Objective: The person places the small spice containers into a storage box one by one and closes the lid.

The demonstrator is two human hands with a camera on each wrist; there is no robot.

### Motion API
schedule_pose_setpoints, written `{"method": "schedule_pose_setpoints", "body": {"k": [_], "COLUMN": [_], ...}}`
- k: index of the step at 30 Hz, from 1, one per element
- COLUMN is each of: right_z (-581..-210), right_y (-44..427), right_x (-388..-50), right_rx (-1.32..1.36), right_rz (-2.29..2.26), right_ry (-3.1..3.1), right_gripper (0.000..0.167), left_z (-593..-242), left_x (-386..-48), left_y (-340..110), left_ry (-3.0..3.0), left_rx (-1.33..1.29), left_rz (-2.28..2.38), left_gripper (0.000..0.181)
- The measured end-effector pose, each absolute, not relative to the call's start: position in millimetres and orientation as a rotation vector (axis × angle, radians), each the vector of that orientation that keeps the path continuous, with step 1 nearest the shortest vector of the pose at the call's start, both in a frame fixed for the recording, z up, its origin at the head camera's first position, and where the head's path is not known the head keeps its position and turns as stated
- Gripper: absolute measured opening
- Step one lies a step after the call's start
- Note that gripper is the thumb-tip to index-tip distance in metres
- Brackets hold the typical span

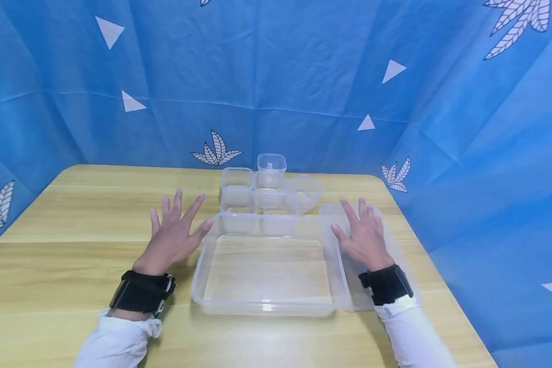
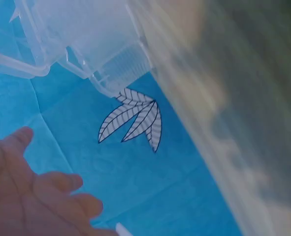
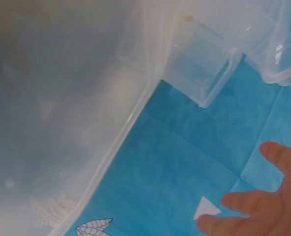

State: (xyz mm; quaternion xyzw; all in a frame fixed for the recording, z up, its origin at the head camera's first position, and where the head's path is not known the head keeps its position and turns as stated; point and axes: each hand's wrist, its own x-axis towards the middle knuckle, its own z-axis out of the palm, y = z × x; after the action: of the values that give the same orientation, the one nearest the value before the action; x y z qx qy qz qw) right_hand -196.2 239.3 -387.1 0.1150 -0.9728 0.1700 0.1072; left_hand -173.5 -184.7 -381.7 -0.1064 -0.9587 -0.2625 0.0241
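A large clear plastic container (image 1: 267, 305), rectangular and without a cover on it, sits between my two hands. My left hand (image 1: 172, 237) is beside its left rim with fingers spread, holding nothing; the thumb tip is close to the rim, and I cannot tell whether they touch. Over a flat translucent lid (image 1: 356, 294) on the right, my right hand (image 1: 364, 240) has its fingers spread and holds nothing. Palm and fingers of the left hand (image 2: 37, 196) show in the left wrist view. In the right wrist view, the right hand (image 3: 263, 206) appears apart from the plastic.
Several small clear containers (image 1: 237, 178) are grouped behind the large one, including a rounded one (image 1: 305, 186) at their right. The wooden table (image 1: 73, 245) ends at a blue curtain (image 1: 303, 76) behind and on both sides.
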Motion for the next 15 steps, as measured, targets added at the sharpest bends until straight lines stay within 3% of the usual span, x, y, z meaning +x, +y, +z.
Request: {"method": "schedule_pose_setpoints", "body": {"k": [15], "right_z": [-380.1], "right_y": [239.4], "right_x": [-252.9], "right_rx": [0.631], "right_rz": [0.703], "right_ry": [-2.819], "right_gripper": [0.056], "left_z": [-400.1], "left_x": [-181.2], "left_y": [-181.0], "left_ry": [-2.821], "left_rx": [-0.688], "left_rz": [-1.141], "left_gripper": [0.054]}}
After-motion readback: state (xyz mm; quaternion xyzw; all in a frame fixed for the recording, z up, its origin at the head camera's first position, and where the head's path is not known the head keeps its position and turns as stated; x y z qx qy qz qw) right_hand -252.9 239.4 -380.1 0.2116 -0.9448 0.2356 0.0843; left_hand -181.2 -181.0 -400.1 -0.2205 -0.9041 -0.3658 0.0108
